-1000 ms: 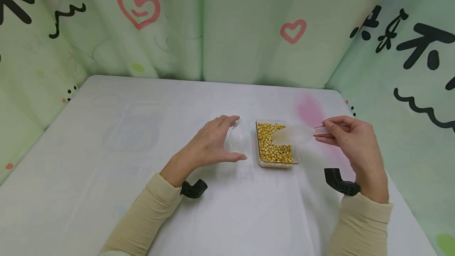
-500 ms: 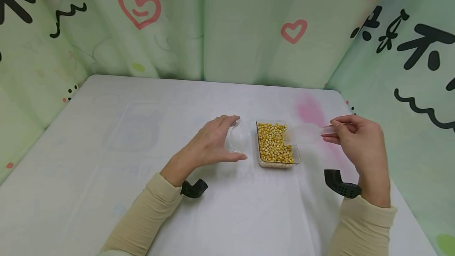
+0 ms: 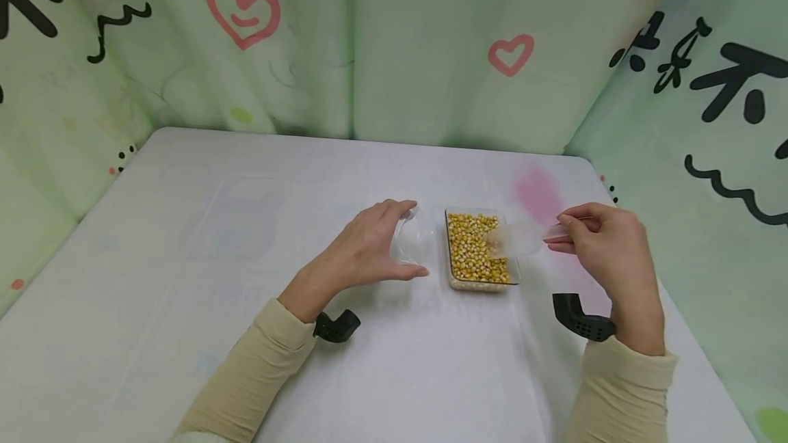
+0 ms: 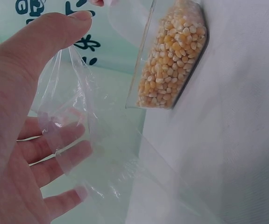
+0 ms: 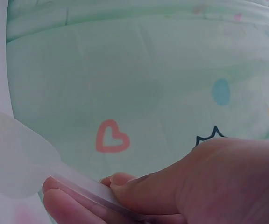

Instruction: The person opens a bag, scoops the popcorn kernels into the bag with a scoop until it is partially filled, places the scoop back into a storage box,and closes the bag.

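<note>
Scoop (image 3: 522, 238) moved left over the box (image 3: 514, 272) of corn (image 3: 470, 245).

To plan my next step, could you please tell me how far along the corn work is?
Looks done: the left hand has a clear bag stretched between thumb and fingers. In hand: the right hand holds a scoop, its tip at the corn in the container, any load unclear. Probably remaining: filling the bag, since no corn shows inside.

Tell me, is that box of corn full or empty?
Mostly full: yellow kernels spread across the clear box in the head view and stand high inside it in the left wrist view.
</note>
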